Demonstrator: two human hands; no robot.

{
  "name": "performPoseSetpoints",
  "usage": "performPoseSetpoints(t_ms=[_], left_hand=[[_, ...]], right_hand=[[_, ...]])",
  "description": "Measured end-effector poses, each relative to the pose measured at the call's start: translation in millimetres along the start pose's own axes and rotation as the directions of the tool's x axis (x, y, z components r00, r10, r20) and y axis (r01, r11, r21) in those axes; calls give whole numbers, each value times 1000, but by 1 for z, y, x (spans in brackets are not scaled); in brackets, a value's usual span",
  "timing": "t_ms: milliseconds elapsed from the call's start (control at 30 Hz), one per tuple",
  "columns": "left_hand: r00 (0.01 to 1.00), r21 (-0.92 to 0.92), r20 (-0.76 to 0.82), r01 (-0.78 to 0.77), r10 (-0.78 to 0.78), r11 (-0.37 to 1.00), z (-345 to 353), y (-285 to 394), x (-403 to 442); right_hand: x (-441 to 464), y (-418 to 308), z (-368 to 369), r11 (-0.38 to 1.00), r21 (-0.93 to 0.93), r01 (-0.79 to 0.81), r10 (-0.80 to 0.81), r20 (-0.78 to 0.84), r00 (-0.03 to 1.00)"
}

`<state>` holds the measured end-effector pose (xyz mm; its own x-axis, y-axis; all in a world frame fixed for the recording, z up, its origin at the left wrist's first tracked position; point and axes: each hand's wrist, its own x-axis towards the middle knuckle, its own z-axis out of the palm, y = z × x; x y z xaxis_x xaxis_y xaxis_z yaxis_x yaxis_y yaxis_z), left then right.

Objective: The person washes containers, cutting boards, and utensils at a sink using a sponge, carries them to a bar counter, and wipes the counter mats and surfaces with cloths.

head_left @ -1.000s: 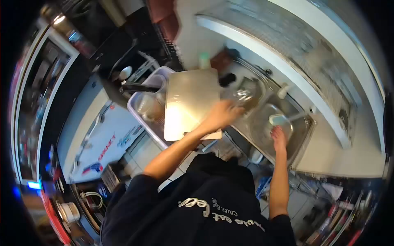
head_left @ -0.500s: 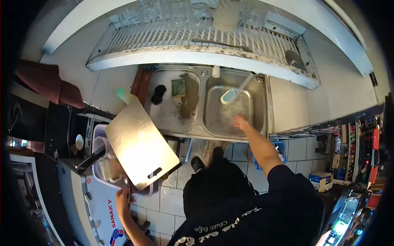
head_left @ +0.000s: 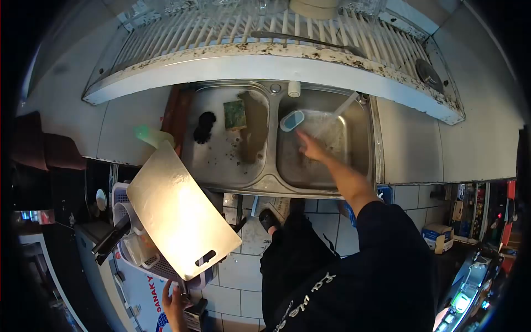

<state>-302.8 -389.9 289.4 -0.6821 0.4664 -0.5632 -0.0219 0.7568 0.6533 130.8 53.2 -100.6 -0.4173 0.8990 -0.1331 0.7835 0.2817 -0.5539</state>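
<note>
In the right sink basin (head_left: 359, 149), my right hand (head_left: 311, 147) reaches down with its index finger stretched out, just below a small blue-and-white oval item (head_left: 292, 120). Water runs from the tap into this basin. My left hand (head_left: 175, 301) is at the lower left, fingers apart, beside the lower edge of a lilac basket (head_left: 160, 270). A metallic-looking cutting board (head_left: 180, 213) with a handle slot lies tilted over that basket. The left basin (head_left: 215, 166) holds suds, a green sponge (head_left: 235, 115) and a black scrubber (head_left: 204, 127).
A slatted rack (head_left: 221, 66) with glasses hangs above the sink. A black-handled pan (head_left: 110, 240) juts from the basket. A green-capped bottle (head_left: 152, 135) stands behind the board. Tiled floor (head_left: 243, 271) lies below, with a box (head_left: 438, 238) to the right.
The view has swung round and come closer to the sink. My right hand has moved toward the oval item, which has shifted left in the basin. My left hand has left the board area for the basket's lower edge.
</note>
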Motion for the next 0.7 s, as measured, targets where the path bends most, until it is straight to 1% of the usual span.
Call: performPoseSetpoints(t_ms=[33, 67, 133, 167, 233, 300, 333, 467, 500, 533, 567, 600, 633, 667, 700], left_hand=[[1000, 3, -20, 12, -12, 1000, -7, -8, 2], [999, 8, -38, 26, -26, 1000, -15, -16, 4], [997, 12, -65, 45, -44, 999, -24, -24, 8], [996, 13, -72, 50, -49, 999, -27, -25, 10], [994, -10, -112, -10, 9, 1000, -37, -22, 8], [986, -31, -155, -74, 68, 997, -46, -20, 8], [986, -29, -153, -78, 73, 997, -51, -20, 11], [963, 27, -233, -129, 132, 991, -64, -16, 19], [940, 124, -259, -197, 223, 973, -66, -10, 19], [907, 215, -278, -261, 316, 941, -62, 12, 14], [906, 207, -278, -267, 318, 941, -58, 35, 9], [874, 164, -178, -427, 452, 889, -51, 63, 3], [830, 113, -144, -527, 539, 842, -33, 92, -3], [777, 55, -109, -618, 620, 784, -14, 122, -10], [770, -41, 22, -637, 638, 770, 8, 146, -13]], right_hand=[[-14, -3, 12, 974, -222, -31, 30, -8, 1000], [-28, -10, 21, 899, -433, -61, 60, -16, 998], [-46, -23, 29, 894, -372, -248, 228, -100, 969], [-49, -22, 29, 881, -356, -311, 287, -120, 950], [-52, -15, 25, 854, -344, -391, 372, -124, 920], [-51, -4, 19, 829, -343, -442, 431, -112, 895], [-52, 0, 16, 820, -340, -460, 455, -99, 885], [-45, 10, 1, 801, -307, -514, 528, -43, 848], [-41, 11, -4, 803, -286, -523, 541, -20, 841], [-36, 10, -10, 809, -248, -533, 553, 12, 833], [-33, 10, -18, 817, -188, -546, 563, 52, 825], [-30, 11, -27, 819, -93, -566, 573, 111, 812], [-29, 9, -38, 805, 77, -588, 566, 194, 801], [-28, 5, -46, 740, 266, -617, 555, 274, 785], [-29, -3, -55, 633, 450, -630, 536, 334, 776]])
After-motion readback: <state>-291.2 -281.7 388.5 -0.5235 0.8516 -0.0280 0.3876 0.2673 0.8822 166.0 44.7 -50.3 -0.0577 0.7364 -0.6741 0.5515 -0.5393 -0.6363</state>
